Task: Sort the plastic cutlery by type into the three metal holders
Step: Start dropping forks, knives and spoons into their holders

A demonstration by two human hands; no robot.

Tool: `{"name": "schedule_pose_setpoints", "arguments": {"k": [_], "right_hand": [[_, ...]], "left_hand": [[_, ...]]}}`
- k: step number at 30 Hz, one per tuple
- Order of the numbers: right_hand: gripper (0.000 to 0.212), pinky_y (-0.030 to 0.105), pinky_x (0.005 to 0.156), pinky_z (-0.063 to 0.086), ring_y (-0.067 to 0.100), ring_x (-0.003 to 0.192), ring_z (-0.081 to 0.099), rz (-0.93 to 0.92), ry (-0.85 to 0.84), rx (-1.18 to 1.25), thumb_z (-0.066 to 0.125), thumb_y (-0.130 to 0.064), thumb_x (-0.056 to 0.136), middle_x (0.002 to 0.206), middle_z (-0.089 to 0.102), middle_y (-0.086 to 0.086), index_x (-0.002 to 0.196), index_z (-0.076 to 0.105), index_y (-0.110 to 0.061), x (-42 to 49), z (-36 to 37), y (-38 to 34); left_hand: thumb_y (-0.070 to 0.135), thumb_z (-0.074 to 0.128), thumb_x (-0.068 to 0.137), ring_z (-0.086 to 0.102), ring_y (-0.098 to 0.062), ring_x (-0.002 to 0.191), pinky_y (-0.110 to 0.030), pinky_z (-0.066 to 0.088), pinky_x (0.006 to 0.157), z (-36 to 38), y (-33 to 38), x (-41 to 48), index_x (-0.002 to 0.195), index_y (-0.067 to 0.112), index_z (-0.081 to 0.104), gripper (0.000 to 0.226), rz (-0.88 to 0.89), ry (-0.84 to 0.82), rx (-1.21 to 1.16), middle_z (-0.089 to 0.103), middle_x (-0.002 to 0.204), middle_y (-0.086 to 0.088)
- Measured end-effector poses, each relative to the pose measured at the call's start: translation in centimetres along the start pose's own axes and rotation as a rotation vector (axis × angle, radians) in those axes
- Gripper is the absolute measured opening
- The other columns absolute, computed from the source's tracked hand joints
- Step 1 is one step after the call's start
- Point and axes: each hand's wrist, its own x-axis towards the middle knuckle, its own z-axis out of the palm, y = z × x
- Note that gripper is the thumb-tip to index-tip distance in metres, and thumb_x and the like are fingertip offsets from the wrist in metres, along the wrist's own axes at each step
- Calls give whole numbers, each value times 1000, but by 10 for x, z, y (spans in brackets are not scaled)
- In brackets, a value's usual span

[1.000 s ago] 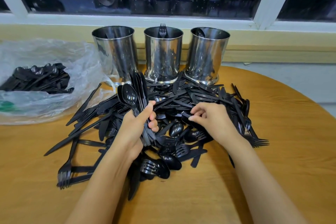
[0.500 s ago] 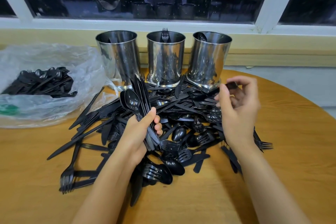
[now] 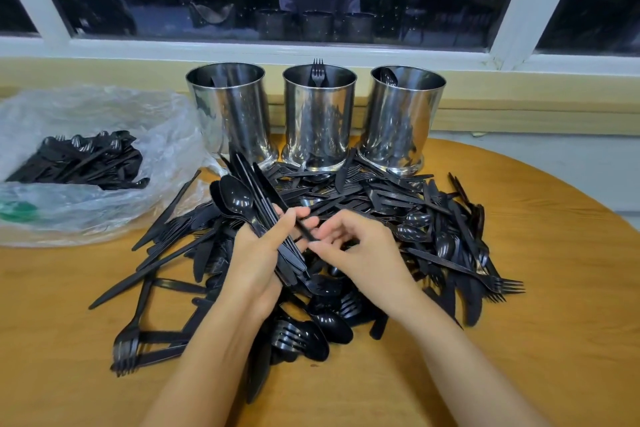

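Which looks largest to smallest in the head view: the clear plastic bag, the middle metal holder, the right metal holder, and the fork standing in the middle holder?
1. clear plastic bag
2. middle metal holder and right metal holder: they look alike, so I do not rank them
3. fork

My left hand [image 3: 258, 263] is gripping glossy black plastic cutlery [image 3: 239, 199]. Beyond it, polished metal holders [image 3: 318, 121] are gleaming; beneath it, a smooth wooden table [image 3: 536, 340] is showing.

- You are seeing no readable text, label, brand or number anywhere.
- The green patch [image 3: 17, 212] in the plastic bag [image 3: 104, 107] is looking too blurred to read.
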Motion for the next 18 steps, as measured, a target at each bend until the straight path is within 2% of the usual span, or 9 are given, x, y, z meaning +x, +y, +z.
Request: {"name": "schedule_pose_setpoints", "arguments": {"k": [2,5,8,12,16,18], "right_hand": [[4,14,65,45,2,72,57,12,-24,14,75,-21,82,74,66,-10,81,70,-20,1,-6,0],[5,12,68,45,1,76,59,37,97,-20,69,-25,86,80,68,-10,82,70,-23,7,-21,8],[9,9,69,43,-1,74,58,66,230,-87,64,-21,91,79,68,-8,82,68,-22,12,-38,20],[9,8,67,42,0,74,56,80,296,-209,64,-18,92,81,66,-11,85,68,-23,18,-49,35],[9,9,67,42,-2,69,53,86,235,-355,65,-16,91,80,63,-14,96,69,-23,30,-48,42],[13,16,74,46,0,72,53,68,181,-447,65,-18,92,83,62,-16,104,68,-21,38,-45,41]], "left_hand": [[6,55,97,61,-13,62,-26,56,61,-2,2,2,78,10,69,24,20,28,-9,64,72,-4],[7,53,99,49,-10,56,-23,48,55,-7,1,5,95,10,55,5,12,-3,-25,59,74,-2],[19,54,100,46,-11,57,-24,46,61,-8,-2,4,89,10,60,16,-10,-61,116,51,67,0],[22,55,98,50,-11,63,-28,46,68,-4,-5,3,109,9,66,20,-48,-64,113,54,69,2],[18,57,98,62,-14,65,-29,58,66,1,-5,0,104,9,63,12,-102,-81,29,64,76,-1],[18,57,98,63,-14,63,-29,58,64,2,-3,-1,102,10,63,11,-118,-87,29,65,76,-2]]}}
